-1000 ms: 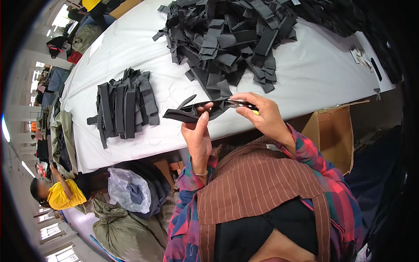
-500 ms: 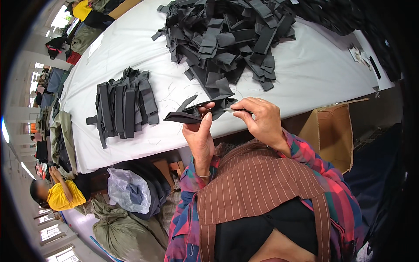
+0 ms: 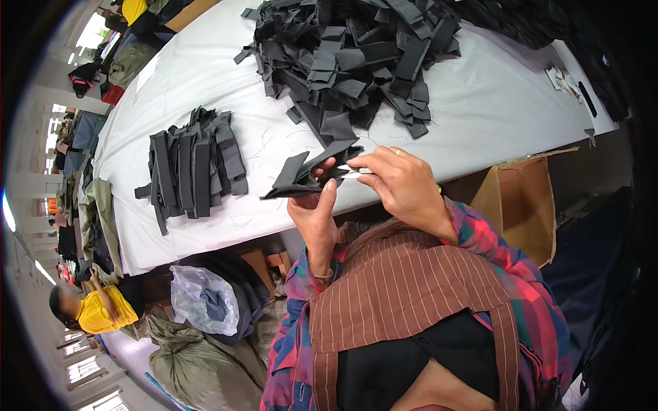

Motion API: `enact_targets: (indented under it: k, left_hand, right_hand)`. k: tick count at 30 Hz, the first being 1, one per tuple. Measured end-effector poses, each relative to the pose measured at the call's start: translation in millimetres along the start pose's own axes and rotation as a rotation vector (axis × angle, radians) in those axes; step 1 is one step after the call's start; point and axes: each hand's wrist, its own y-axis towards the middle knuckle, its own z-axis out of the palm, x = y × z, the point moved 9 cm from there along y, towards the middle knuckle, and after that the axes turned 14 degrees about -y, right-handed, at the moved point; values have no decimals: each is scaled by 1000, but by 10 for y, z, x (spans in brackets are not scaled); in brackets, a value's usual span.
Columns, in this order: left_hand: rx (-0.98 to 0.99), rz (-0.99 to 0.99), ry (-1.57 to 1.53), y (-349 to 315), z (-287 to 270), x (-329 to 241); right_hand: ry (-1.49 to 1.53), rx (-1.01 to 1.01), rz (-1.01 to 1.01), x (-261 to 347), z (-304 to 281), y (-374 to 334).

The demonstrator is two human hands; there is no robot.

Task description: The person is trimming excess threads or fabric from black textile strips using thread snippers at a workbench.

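My left hand is closed on a folded strip of dark grey fabric, thumb on the near side and fingers behind it. The strip is held just above the front edge of the white-covered table. At the strip's right end, my right hand pinches a small, thin, shiny tool between thumb and fingers. Most of that tool is hidden, so its exact kind is unclear. Beyond my hands, a loose heap of similar fabric strips reaches toward the held piece. To the left lies a neater stack of strips.
An open cardboard box stands below the table at the right. Under the left front edge are a clear plastic bag and a bulging olive sack. A person in yellow is at the far left. Loose threads lie on the cloth.
My right hand has shifted slightly left, bringing the shiny tool closer to my left hand. The held strip has turned, and its left flap stands up wider.
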Motion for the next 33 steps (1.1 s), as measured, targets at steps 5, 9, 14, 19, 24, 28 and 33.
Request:
enact_targets:
  k: [5,9,14,19,24,28,33]
  left_hand:
    - [30,35,65,-23,25,-8]
    - [46,29,67,-36,26,3]
    - [39,22,61,-43,11,22]
    - [38,18,54,-38,9,43]
    - [26,-29,51,-32,-11,92]
    - [30,-29,85,-8,-12,88]
    - [1,-104,40,96,-72,106]
  right_hand:
    - [-138,7,-53,69,153,15]
    - [-205,-3,-46,61,243,22]
    - [-255,4,-85,85,308,43]
    - [-275,16,-96,90,327,63]
    - [-274,21,-115,81,351,78]
    - [-262,20,-100,48,346,89]
    - [-147,55,-53,-60,347,38]
